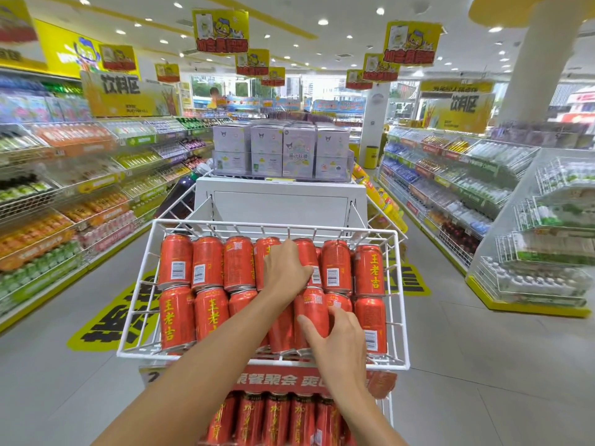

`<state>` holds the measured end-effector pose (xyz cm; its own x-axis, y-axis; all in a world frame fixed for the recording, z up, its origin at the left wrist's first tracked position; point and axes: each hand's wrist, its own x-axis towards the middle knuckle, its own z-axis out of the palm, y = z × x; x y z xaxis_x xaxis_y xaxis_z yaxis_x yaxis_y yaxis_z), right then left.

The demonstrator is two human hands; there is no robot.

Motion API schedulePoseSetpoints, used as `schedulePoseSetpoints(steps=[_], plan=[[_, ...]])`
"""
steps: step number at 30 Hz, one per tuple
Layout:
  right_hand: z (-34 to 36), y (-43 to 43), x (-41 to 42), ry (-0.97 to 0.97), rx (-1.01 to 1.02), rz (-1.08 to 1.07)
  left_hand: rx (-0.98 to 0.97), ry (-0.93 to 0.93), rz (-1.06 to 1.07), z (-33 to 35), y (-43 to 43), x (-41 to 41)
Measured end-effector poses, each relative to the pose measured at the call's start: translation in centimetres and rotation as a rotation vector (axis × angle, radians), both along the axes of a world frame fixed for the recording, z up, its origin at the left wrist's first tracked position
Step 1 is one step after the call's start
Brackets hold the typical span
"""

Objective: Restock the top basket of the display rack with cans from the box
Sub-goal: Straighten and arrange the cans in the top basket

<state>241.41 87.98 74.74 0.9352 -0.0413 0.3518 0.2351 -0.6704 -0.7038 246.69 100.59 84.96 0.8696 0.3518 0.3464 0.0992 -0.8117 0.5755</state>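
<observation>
The white wire top basket [141, 272] of the display rack holds two rows of red cans with yellow characters lying on their sides. My left hand [285, 268] reaches into the far row and wraps around a red can [307, 254] there. My right hand [338, 339] rests on a red can [314, 312] in the near row, fingers curled over it. Both forearms cross the basket's front edge. The box is not in view.
A lower tier of red cans [277, 416] sits under a red sign strip [273, 379]. A white stand with pale boxed goods [283, 149] rises behind the basket. Drink shelves [64, 194] line the left aisle, more shelves [450, 188] the right, and a wire rack [547, 239] stands far right.
</observation>
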Motion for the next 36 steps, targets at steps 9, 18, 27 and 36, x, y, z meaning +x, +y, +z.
schedulePoseSetpoints(steps=[9, 18, 27, 36], plan=[[-0.2, -0.1, 0.8, -0.001, 0.003, 0.0, -0.1, -0.1, -0.099, -1.6, 3.5, -4.3], [1.0, 0.1, 0.9, -0.034, -0.036, 0.037, -0.079, -0.091, 0.126, -4.5, 11.8, -10.4], [3.8, 1.1, 1.6, -0.229, -0.388, 0.131, 0.22, 0.029, 0.173, -6.6, 17.3, -12.7], [4.5, 6.8, -0.4, -0.357, -0.531, 0.451, 0.139, 0.166, 0.252, -7.4, 18.4, -12.4]])
